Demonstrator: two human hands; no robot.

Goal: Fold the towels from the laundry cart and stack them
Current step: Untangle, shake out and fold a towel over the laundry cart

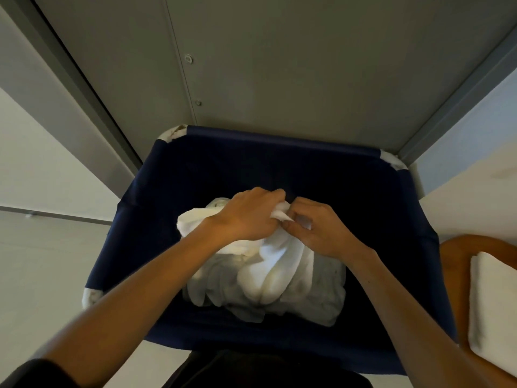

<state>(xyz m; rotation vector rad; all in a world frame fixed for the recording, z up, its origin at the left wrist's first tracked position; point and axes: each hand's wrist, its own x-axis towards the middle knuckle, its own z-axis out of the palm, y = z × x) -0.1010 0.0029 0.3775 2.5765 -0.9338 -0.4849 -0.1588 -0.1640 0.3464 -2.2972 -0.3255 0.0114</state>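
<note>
A dark blue fabric laundry cart (173, 175) stands right in front of me, open at the top. Inside lies a heap of crumpled white towels (316, 292). One white towel (274, 267) is bunched up higher than the rest. My left hand (246, 217) grips its top edge with curled fingers. My right hand (319, 228) pinches the same edge just to the right, the two hands nearly touching. The towel's lower part hangs down into the heap.
A folded white towel (492, 301) lies on an orange-brown wooden surface (453, 247) at the right. A grey metal door or panel (279, 65) rises behind the cart. Pale floor (42, 261) spreads to the left.
</note>
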